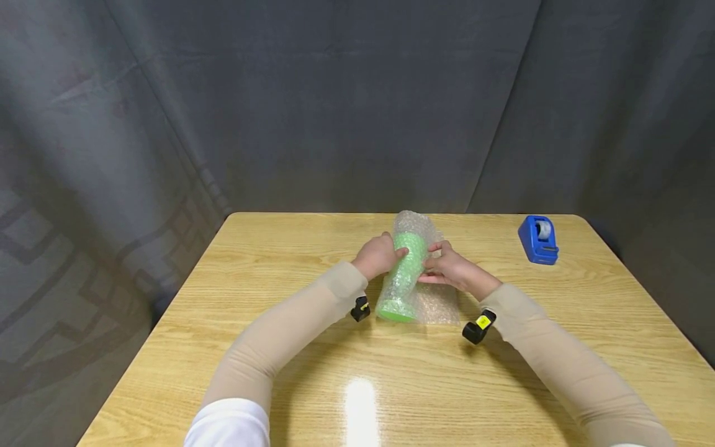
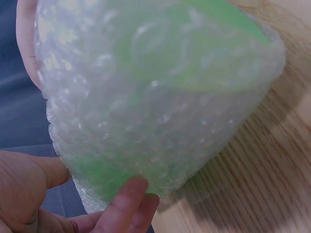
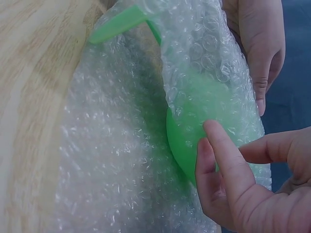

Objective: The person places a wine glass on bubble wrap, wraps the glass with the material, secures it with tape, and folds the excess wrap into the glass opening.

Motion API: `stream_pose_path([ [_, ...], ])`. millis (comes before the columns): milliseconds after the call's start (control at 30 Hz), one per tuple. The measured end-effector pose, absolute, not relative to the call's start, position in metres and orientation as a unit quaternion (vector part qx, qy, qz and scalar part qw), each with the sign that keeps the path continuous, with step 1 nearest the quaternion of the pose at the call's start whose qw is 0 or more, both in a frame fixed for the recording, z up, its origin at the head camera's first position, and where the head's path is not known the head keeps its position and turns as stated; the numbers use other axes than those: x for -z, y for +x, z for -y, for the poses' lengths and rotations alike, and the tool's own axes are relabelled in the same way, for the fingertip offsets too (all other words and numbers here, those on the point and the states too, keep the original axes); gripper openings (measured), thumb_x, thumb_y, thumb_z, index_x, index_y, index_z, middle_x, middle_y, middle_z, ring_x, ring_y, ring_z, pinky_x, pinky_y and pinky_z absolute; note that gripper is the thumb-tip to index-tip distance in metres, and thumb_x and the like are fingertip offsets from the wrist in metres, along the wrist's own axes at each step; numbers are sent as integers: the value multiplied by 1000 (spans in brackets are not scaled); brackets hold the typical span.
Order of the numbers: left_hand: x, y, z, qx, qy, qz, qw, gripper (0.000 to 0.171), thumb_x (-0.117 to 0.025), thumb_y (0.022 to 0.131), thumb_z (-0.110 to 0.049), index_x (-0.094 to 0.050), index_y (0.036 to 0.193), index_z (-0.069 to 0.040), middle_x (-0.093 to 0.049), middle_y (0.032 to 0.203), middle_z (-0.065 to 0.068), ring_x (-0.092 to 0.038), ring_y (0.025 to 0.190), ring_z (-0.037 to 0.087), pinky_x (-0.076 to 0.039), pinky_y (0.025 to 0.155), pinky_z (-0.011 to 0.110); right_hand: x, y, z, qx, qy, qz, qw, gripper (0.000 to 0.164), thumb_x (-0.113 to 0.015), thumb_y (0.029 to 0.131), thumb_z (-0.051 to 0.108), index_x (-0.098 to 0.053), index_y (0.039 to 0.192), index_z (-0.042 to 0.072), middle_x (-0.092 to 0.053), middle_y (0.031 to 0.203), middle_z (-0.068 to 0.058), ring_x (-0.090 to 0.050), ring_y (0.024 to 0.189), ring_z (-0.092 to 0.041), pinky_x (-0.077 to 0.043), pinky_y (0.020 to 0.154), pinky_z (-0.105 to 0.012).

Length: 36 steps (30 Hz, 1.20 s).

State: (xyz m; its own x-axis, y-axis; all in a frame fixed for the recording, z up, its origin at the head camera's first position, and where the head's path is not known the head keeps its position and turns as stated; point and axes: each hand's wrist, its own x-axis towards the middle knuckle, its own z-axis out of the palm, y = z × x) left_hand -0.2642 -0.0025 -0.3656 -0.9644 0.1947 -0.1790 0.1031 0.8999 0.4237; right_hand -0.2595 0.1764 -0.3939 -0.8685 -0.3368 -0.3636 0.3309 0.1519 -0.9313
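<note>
A green goblet (image 3: 182,141), with a round foot and a rounded bowl, lies partly rolled in clear bubble wrap (image 1: 438,305) at the middle of the table. In the head view its foot (image 1: 396,312) points toward me and its bowl points away. My left hand (image 1: 380,254) grips the wrapped bowl from the left, thumb across the front. On the opposite side my right hand (image 1: 451,270) has its fingers spread, and the fingertips (image 3: 211,127) touch the bowl and wrap edge. A loose flap of wrap spreads under the right hand.
A blue tape dispenser (image 1: 539,241) with a roll of clear tape stands at the table's back right. The wooden table (image 1: 268,248) ends at a dark grey curtain (image 1: 346,124) behind. Black cameras hang under both wrists.
</note>
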Motion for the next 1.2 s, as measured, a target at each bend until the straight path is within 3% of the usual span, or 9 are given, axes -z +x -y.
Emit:
stream_pose_path([
  [333,364,-263,2,-212,76,-968,110,70,-48,99,-45,-34,143,8,-67,99,13,-62,64,15,-53,61,26,392,-259,-177,654,-6,-707,268,61,-39,96,-1,2,142,-3,-35,118,-24,-64,80,-13,-57,79,-20],
  [533,366,-264,1,-217,73,-967,114,70,-47,100,-45,-32,144,7,-67,97,13,-64,63,15,-52,58,25,394,-261,-176,652,-9,-710,265,42,-35,102,13,-21,136,-8,-40,106,-15,-58,78,-15,-57,81,-22],
  [633,366,-265,1,-215,74,-967,115,68,-47,100,-44,-34,143,7,-67,92,11,-66,64,16,-52,56,25,394,-262,-176,653,-13,-709,266,44,-38,103,20,-26,134,-10,-40,103,-14,-58,79,-16,-57,81,-23],
  [867,367,-265,0,-215,64,-967,121,70,-47,100,-45,-32,145,6,-67,96,12,-67,68,17,-51,56,24,396,-262,-176,639,-2,-722,267,76,-53,99,20,2,146,-6,-28,129,-26,-60,91,-20,-56,81,-21],
  [1100,366,-267,5,-249,81,-954,145,70,-48,100,-43,-29,145,8,-63,113,18,-69,75,21,-57,62,28,397,-262,-176,647,-13,-714,268,74,-52,99,13,4,144,-6,-37,122,-22,-64,83,-12,-56,82,-21],
  [1200,364,-269,12,-323,88,-925,179,60,-50,101,-35,-38,137,10,-60,118,20,-68,75,21,-59,70,31,396,-261,-177,652,-19,-708,270,75,-51,99,12,6,143,-7,-37,126,-24,-64,85,-12,-55,84,-22],
])
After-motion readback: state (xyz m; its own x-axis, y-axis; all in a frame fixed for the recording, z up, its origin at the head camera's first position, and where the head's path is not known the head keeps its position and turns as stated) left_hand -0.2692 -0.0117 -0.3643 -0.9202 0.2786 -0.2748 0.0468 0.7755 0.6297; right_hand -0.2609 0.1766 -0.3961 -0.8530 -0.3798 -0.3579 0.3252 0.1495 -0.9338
